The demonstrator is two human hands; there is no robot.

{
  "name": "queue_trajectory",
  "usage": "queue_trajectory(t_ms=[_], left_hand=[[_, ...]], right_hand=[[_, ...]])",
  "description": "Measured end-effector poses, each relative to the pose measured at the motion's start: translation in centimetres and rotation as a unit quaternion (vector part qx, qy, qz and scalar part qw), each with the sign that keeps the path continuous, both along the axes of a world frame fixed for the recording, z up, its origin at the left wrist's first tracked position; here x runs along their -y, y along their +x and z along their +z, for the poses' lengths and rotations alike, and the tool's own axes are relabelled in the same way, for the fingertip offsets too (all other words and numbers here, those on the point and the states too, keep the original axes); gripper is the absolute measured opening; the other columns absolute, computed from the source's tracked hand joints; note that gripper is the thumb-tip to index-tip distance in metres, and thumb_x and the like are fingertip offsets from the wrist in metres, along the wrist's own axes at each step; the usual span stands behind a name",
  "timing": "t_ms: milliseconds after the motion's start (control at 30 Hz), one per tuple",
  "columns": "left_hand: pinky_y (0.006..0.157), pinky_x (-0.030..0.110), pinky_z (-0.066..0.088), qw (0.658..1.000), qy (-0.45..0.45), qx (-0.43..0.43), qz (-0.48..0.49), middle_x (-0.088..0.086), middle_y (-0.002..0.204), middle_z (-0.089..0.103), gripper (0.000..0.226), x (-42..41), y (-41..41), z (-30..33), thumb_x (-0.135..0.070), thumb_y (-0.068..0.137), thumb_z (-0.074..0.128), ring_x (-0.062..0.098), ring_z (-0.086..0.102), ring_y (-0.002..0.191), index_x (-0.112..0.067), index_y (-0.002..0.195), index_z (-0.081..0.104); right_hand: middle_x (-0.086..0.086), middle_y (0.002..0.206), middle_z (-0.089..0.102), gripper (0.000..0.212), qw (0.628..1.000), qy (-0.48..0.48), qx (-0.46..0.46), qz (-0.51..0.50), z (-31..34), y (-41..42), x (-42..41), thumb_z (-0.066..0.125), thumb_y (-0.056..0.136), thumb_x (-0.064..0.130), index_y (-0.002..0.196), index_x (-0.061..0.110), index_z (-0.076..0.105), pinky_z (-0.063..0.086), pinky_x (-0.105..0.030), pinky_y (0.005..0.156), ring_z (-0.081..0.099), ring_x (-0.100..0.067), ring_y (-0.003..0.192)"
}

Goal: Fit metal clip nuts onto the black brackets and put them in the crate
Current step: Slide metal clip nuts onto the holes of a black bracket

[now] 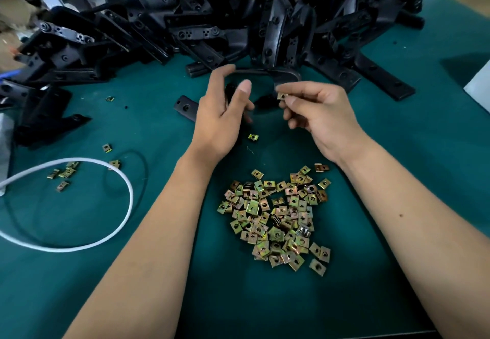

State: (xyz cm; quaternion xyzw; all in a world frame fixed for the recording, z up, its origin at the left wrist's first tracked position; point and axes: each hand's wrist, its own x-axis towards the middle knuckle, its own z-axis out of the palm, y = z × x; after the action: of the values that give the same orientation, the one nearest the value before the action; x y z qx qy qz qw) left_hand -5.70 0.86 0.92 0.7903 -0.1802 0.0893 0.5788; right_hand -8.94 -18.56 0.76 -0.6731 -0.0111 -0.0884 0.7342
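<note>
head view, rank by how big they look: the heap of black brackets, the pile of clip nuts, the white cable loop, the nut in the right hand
1. heap of black brackets
2. white cable loop
3. pile of clip nuts
4. nut pinched in the right hand

The heap lies farther from the camera, yet looks largest.

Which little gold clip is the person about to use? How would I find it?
Start at the big pile of gold clip nuts on the green table, then look up to the right hand. The clip nut is the only one pinched in fingertips, off the table.
</note>
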Motion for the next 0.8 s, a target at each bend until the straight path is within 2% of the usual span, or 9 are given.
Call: queue_trajectory(t_ms=[167,267,300,400,467,567,667,800], left_hand=[[0.068,0.044,0.056,0.996,0.003,0.025,0.08,0.0,0.076,0.073,0.039,0.2,0.1,-0.4,-0.047,0.108,0.03,0.018,0.068,0.064,-0.019,0.114,0.056],[0.062,0.022,0.049,0.993,0.008,0.052,0.106,0.0,0.072,0.072,0.044,0.3,0.1,-0.4,-0.041,0.111,0.027,0.004,0.065,0.062,-0.018,0.113,0.064],[0.061,0.019,0.047,0.992,0.01,0.063,0.109,0.001,0.071,0.071,0.046,0.4,0.1,-0.4,-0.04,0.111,0.027,0.004,0.066,0.064,-0.017,0.113,0.066],[0.067,0.03,0.052,0.99,0.018,0.089,0.105,0.002,0.076,0.071,0.051,0.8,-0.2,-0.1,-0.039,0.111,0.026,0.012,0.067,0.07,-0.014,0.115,0.071],[0.065,0.024,0.048,0.987,0.013,0.115,0.109,-0.001,0.075,0.069,0.053,1.0,-0.3,0.0,-0.036,0.111,0.026,0.011,0.064,0.069,-0.011,0.116,0.072],[0.059,0.01,0.034,0.98,0.0,0.153,0.129,-0.015,0.065,0.056,0.051,1.4,-0.4,0.1,-0.03,0.111,0.028,0.001,0.055,0.061,-0.007,0.114,0.073],[0.059,0.009,0.033,0.976,-0.006,0.172,0.134,-0.017,0.063,0.053,0.05,1.5,-0.4,0.1,-0.029,0.111,0.029,0.001,0.054,0.06,-0.007,0.114,0.074],[0.065,0.006,0.034,0.976,-0.006,0.176,0.128,-0.022,0.072,0.057,0.053,1.6,-0.4,0.0,-0.031,0.11,0.028,-0.005,0.058,0.067,-0.004,0.115,0.074]], right_hand=[[-0.01,0.079,0.072,0.024,0.997,-0.069,0.023,0.002,0.0,-0.1,-0.2,0.068,0.093,-0.003,0.112,0.009,0.077,0.054,-0.027,0.061,0.065,-0.024,0.069],[-0.007,0.078,0.073,0.017,0.996,-0.084,0.037,-0.002,0.1,-0.3,-0.7,0.068,0.096,0.002,0.11,0.007,0.077,0.054,-0.027,0.057,0.066,-0.023,0.065],[-0.007,0.078,0.073,0.015,0.996,-0.079,0.041,-0.001,0.2,-0.4,-0.9,0.067,0.097,0.004,0.107,0.005,0.078,0.054,-0.026,0.054,0.066,-0.021,0.064],[-0.007,0.076,0.072,0.012,0.998,-0.046,0.042,0.004,0.5,-0.8,-2.0,0.067,0.098,0.004,0.101,0.006,0.078,0.051,-0.025,0.05,0.065,-0.019,0.061],[-0.007,0.075,0.072,0.011,1.0,0.001,0.028,0.01,0.7,-1.0,-2.8,0.068,0.096,0.003,0.097,0.007,0.078,0.05,-0.024,0.049,0.065,-0.018,0.06],[-0.007,0.073,0.072,0.009,0.997,0.071,-0.019,0.011,1.1,-1.1,-3.4,0.068,0.095,0.002,0.095,0.004,0.077,0.049,-0.02,0.048,0.064,-0.014,0.057],[-0.006,0.07,0.071,0.006,0.992,0.113,-0.061,0.008,1.4,-1.2,-3.6,0.069,0.095,0.003,0.094,0.002,0.075,0.047,-0.018,0.047,0.061,-0.012,0.054],[-0.008,0.075,0.072,0.008,0.987,0.141,-0.069,0.025,1.7,-1.4,-3.6,0.067,0.095,0.001,0.098,0.001,0.074,0.049,-0.017,0.051,0.063,-0.012,0.06]])
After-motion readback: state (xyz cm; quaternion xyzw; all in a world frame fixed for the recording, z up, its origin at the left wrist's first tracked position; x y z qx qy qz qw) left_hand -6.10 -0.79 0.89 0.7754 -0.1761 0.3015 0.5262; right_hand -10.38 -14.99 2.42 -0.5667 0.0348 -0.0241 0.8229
